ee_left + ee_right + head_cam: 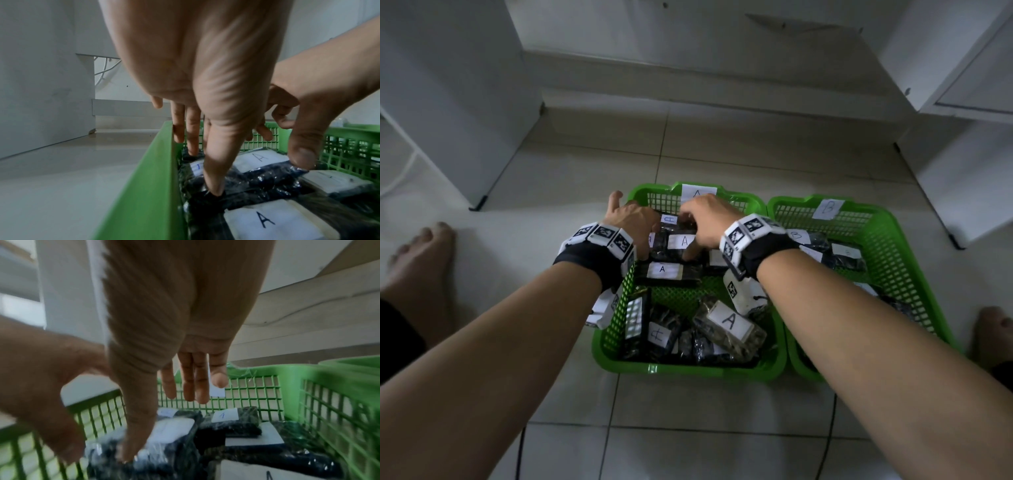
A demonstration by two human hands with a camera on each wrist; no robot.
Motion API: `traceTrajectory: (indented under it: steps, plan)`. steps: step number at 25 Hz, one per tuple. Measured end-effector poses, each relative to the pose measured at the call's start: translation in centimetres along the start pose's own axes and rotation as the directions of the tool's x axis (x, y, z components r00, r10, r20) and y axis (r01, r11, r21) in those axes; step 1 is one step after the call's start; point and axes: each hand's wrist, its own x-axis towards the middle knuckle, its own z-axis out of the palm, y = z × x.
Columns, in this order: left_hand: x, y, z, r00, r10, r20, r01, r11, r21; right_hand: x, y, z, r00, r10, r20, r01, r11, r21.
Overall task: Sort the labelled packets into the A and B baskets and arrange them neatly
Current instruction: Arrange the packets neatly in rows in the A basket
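Note:
Two green mesh baskets stand side by side on the tiled floor: basket A (681,371) on the left, basket B (893,226) on the right. Basket A holds several dark wrapped packets with white A labels (662,269), one lying loose near the front (729,323). Both hands reach into its far end. My left hand (640,222) points its straight fingers down along the left wall, and its thumb (213,191) presses a dark packet (267,181). My right hand (705,219) hangs over the far row, its thumb (131,451) pressing a labelled packet (174,430). Basket B holds B packets (842,253).
White cabinets stand at the left (448,102) and right (962,171), with a wall step behind the baskets. A bare foot lies on each side, left (421,253) and right (993,329). Thin black cables (828,428) run over the tiles near the front.

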Motion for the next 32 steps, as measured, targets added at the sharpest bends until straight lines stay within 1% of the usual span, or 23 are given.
traceTrajectory:
  steps: [2,4,5,7,8,9,10,12,13,16,18,19,21,22,24,25,26,27,28,30,32]
  plan:
    - [-0.8,0.2,-0.6,0.998,0.035,-0.054,-0.040,0.995,-0.090,-1.2,0.6,-1.4,0.998,0.066,-0.009,-0.066,0.996,0.056]
    - [-1.8,0.8,-1.5,0.991,0.112,-0.070,-0.127,0.952,-0.277,-3.2,0.9,-2.9,0.994,0.109,0.021,-0.111,0.987,0.117]
    - [-2.5,1.5,-1.7,0.985,0.168,-0.045,-0.172,0.910,-0.376,-4.6,0.8,-3.3,0.989,0.125,0.075,-0.136,0.975,0.173]
    - [-3.9,3.1,-2.1,0.964,0.266,0.017,-0.226,0.847,-0.481,-7.5,0.3,-3.7,0.961,0.103,0.255,-0.165,0.958,0.235]
    - [-4.6,4.0,-2.0,0.954,0.294,0.056,-0.230,0.838,-0.495,-8.9,0.0,-3.4,0.935,0.073,0.346,-0.153,0.966,0.210]
    - [-5.1,4.8,-2.0,0.945,0.314,0.090,-0.229,0.834,-0.503,-10.1,-0.3,-2.8,0.908,0.052,0.415,-0.125,0.981,0.150]
    - [-5.7,5.6,-1.8,0.937,0.328,0.119,-0.224,0.827,-0.516,-11.3,-0.5,-2.0,0.891,0.046,0.452,-0.088,0.994,0.071]
    - [-6.4,6.6,-1.7,0.920,0.347,0.183,-0.187,0.798,-0.572,-12.9,-0.6,-0.5,0.900,0.071,0.431,-0.053,0.997,-0.053]
    - [-6.7,6.9,-1.7,0.909,0.352,0.224,-0.150,0.777,-0.612,-13.4,-0.6,-0.1,0.912,0.087,0.402,-0.068,0.996,-0.060]
    - [-7.0,7.3,-1.6,0.882,0.342,0.326,-0.019,0.715,-0.699,-14.0,0.0,-0.3,0.939,0.114,0.325,-0.133,0.991,0.035]
    - [-6.9,7.1,-1.5,0.887,0.315,0.338,0.035,0.683,-0.729,-14.2,0.8,-1.0,0.956,0.107,0.273,-0.150,0.978,0.144]
    - [-6.8,7.0,-1.5,0.890,0.303,0.341,0.065,0.655,-0.752,-14.2,1.3,-1.3,0.963,0.104,0.248,-0.160,0.963,0.217]
    - [-6.7,6.8,-1.8,0.894,0.300,0.333,0.123,0.550,-0.826,-14.3,2.1,-2.1,0.974,0.096,0.206,-0.165,0.923,0.348]
    - [-6.7,6.7,-2.1,0.902,0.300,0.311,0.131,0.496,-0.858,-14.2,2.5,-2.5,0.980,0.093,0.176,-0.156,0.910,0.385]
    - [-6.3,6.6,-2.6,0.934,0.273,0.230,0.103,0.411,-0.906,-14.0,3.5,-3.3,0.990,0.101,0.097,-0.132,0.904,0.407]
    - [-6.0,6.6,-3.0,0.952,0.255,0.172,0.062,0.389,-0.919,-13.7,4.0,-3.8,0.993,0.104,0.055,-0.118,0.905,0.410]
    - [-5.6,6.5,-3.2,0.965,0.240,0.104,0.004,0.384,-0.923,-13.5,4.4,-4.1,0.994,0.104,0.019,-0.102,0.902,0.419]
    - [-5.0,6.3,-3.5,0.970,0.241,0.020,-0.083,0.408,-0.909,-13.1,4.7,-4.4,0.994,0.104,-0.015,-0.088,0.897,0.434]
    - [-4.5,6.2,-4.0,0.965,0.256,-0.063,-0.179,0.463,-0.868,-12.6,5.0,-4.6,0.993,0.106,-0.048,-0.073,0.889,0.452]
    - [-3.6,6.1,-4.6,0.944,0.264,-0.199,-0.323,0.609,-0.724,-11.4,5.5,-4.8,0.988,0.103,-0.113,-0.035,0.871,0.489]
    - [-2.7,5.4,-5.2,0.922,0.212,-0.323,-0.369,0.729,-0.576,-10.0,5.9,-4.9,0.984,0.108,-0.142,-0.012,0.834,0.552]
